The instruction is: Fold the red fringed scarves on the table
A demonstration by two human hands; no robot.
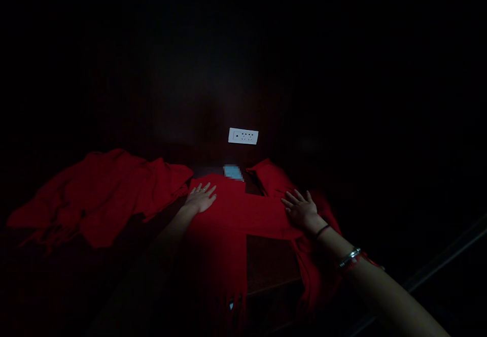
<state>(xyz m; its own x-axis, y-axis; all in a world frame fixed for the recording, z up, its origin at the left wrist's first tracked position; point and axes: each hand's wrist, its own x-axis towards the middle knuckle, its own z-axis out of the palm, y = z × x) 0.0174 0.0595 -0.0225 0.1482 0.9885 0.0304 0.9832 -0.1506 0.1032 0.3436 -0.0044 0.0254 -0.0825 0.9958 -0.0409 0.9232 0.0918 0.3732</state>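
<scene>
A red fringed scarf (228,215) lies spread on a dark wooden surface (272,266), one part running toward me and another reaching to the right. On its left part my left hand (201,198) rests flat, fingers spread, with a ring on one finger. My right hand (300,209) lies palm down on the cloth at the right, its fingers apart. Dark and silver bracelets circle the right wrist and forearm. Neither hand grips the fabric. Fringe hangs at the scarf's near end, where a small pale tag (231,305) shows.
At the left lies a crumpled red fringed cloth (117,195). More red cloth (274,177) bunches at the right and hangs over the near edge. A blurred light-blue rectangle (233,172) lies behind the scarf, below a white wall socket (243,136). Surroundings are very dark.
</scene>
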